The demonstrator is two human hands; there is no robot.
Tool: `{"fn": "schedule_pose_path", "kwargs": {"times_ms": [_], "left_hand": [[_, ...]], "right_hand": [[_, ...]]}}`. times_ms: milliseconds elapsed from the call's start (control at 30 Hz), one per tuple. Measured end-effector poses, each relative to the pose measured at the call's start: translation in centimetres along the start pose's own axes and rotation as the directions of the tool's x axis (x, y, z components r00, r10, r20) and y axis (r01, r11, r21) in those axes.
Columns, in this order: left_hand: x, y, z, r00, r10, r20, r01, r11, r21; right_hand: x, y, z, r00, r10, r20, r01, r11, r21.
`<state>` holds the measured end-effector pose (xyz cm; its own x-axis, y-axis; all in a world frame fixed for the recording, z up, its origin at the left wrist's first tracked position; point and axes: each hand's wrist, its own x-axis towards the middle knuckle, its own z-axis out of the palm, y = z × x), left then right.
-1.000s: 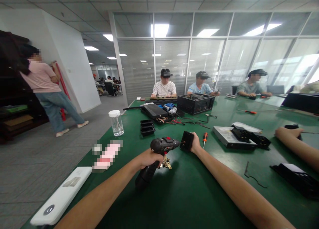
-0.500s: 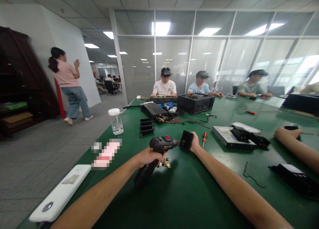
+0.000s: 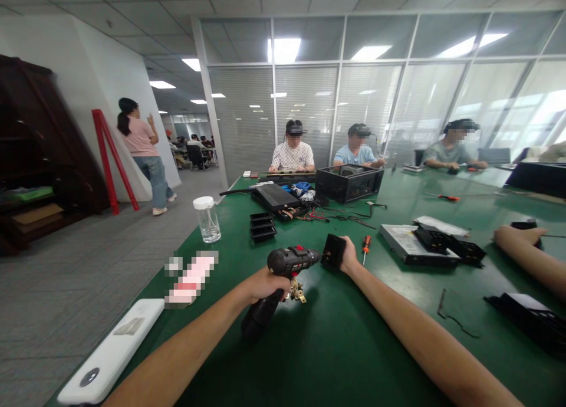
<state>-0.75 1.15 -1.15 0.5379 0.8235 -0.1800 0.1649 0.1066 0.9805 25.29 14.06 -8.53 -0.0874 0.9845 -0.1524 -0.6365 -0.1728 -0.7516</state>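
My left hand (image 3: 265,286) is wrapped round the grip of a black power drill (image 3: 289,261), whose nose points right. The drill's tip is at the near left side of a small black box-shaped part (image 3: 333,252); whether they touch I cannot tell. That part is held up by my right hand (image 3: 349,255), with its fingers mostly hidden behind it. Under the drill lie several small brass-coloured metal pieces (image 3: 297,291) on the green table (image 3: 336,342). An orange screwdriver (image 3: 367,245) lies just right of my right hand.
Black trays (image 3: 262,229), a lidded clear jar (image 3: 207,219) and a white device (image 3: 112,351) stand on the left. Beyond are a black case (image 3: 349,183) and cables. At right are a metal box (image 3: 411,245) and another person's hand (image 3: 517,237). People sit opposite.
The walking person in pink at the left has moved right and farther away. The view has shifted slightly; my hands still hold the drill and the black part in much the same pose.
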Motion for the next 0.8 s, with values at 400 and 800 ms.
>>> {"fn": "schedule_pose_path", "kwargs": {"times_ms": [400, 800], "left_hand": [[-0.15, 0.13, 0.16, 1.000, -0.007, -0.004, 0.007, 1.000, -0.004], [-0.33, 0.44, 0.06, 1.000, -0.013, -0.012, 0.013, 1.000, 0.006]], "right_hand": [[-0.69, 0.09, 0.58, 0.999, -0.027, -0.031, 0.028, 0.999, 0.031], [-0.47, 0.10, 0.39, 0.999, -0.023, -0.029, 0.024, 1.000, 0.012]]}}
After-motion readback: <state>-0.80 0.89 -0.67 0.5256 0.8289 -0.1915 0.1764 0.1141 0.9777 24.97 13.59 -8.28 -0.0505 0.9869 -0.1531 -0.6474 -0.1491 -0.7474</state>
